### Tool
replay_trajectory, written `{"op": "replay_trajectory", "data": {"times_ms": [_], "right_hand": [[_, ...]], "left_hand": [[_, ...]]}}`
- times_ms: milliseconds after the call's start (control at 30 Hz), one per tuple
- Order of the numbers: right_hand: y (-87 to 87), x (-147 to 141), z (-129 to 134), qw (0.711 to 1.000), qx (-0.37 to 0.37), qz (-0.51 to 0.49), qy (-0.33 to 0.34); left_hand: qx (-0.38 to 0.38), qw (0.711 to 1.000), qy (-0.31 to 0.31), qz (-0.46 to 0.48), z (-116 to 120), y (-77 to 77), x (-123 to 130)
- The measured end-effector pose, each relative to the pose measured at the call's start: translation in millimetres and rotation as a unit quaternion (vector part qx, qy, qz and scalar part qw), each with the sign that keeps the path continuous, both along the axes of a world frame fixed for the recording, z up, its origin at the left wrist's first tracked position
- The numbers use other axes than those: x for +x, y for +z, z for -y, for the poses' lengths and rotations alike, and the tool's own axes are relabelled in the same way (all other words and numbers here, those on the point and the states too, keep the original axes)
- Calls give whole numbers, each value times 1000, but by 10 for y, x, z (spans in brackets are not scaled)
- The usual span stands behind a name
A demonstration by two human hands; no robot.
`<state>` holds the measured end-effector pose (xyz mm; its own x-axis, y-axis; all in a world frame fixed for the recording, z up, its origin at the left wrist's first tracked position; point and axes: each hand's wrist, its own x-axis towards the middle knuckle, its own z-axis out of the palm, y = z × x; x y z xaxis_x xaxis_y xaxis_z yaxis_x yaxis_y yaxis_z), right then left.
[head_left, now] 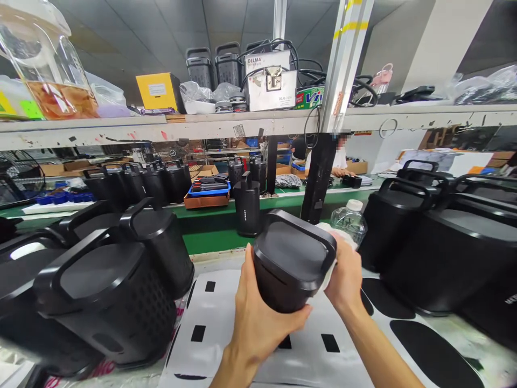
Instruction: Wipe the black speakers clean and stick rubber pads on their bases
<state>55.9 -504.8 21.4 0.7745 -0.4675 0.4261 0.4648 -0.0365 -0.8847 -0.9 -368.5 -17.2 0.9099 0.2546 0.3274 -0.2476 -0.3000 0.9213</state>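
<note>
Both hands grip a black speaker (293, 261) above the table (452, 337). The left hand (258, 318) cups its underside. The right hand (343, 275) presses a white cloth (329, 231) against its side.

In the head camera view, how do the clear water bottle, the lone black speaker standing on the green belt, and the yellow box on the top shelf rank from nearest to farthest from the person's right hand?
From the right hand:
1. Water bottle, just behind and above it.
2. Lone black speaker, standing on the green belt, to the left.
3. Yellow box, high on the top shelf, far left.
</note>
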Motion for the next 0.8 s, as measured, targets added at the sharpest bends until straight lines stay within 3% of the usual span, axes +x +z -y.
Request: {"op": "replay_trajectory", "data": {"times_ms": [100, 200, 267, 333, 367, 433, 500, 533, 600, 800], "right_hand": [[69, -32, 62, 988, 151, -10, -2], [116, -97, 99, 985, 173, 4, 15], [177, -167, 89, 996, 68, 20, 62], [298, -240, 39, 984, -136, 49, 106], [382, -268, 0, 958, -252, 70, 113], [573, -287, -93, 878, -455, 112, 94], [750, -254, -181, 802, -580, 125, 67], [817, -224, -213, 778, -614, 117, 61], [892, -162, -240, 767, -634, 81, 63], [772, -140, -19, 833, -552, -6, 50]], "left_hand": [[64, 996, 44, 42, -54, 23, -11], [129, 986, 88, 62, -109, -8, -5], [167, 977, 111, 79, -136, -69, 2], [208, 964, 123, 109, -145, -146, 9], [230, 956, 127, 129, -141, -183, 12], [271, 938, 130, 175, -117, -243, 17], [298, 920, 132, 216, -82, -272, 19], [306, 915, 131, 228, -67, -276, 20], [311, 914, 129, 228, -48, -270, 19], [322, 914, 112, 221, -10, -247, 4]]}}
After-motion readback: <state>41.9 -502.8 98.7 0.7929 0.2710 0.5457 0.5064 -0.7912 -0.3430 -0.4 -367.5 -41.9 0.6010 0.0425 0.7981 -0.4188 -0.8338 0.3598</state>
